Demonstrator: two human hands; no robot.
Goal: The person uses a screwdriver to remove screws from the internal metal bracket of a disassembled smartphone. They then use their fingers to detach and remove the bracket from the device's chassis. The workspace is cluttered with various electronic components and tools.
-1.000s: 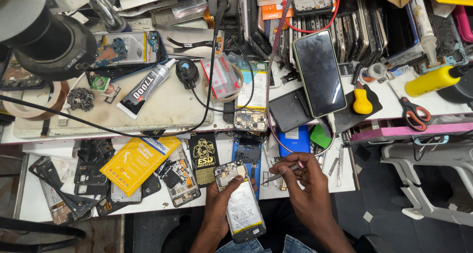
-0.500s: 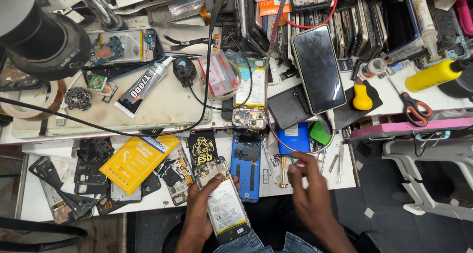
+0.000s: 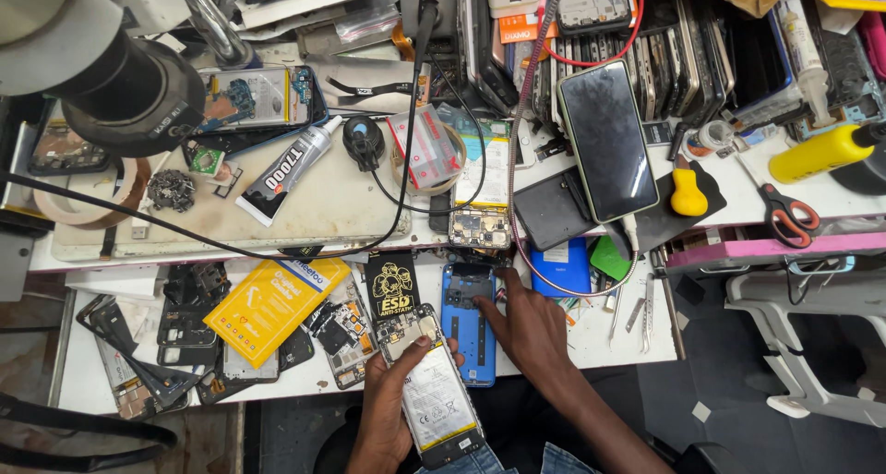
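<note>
Hiding its lower edge, left hand point(image 3: 388, 409) grips opened phone point(image 3: 434, 391); wrist cropped.

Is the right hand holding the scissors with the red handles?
No, the right hand rests on the blue phone back cover at the bench edge, while the scissors lie untouched far to the right.

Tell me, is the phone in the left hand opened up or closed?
Opened up: the phone in the left hand has no back cover, and its battery and circuit board show.

A blue phone back cover point(image 3: 469, 322) is lying beside a yellow packet point(image 3: 274, 305), a yellow-handled tool point(image 3: 688, 192) and orange-handled scissors point(image 3: 787, 213).
</note>
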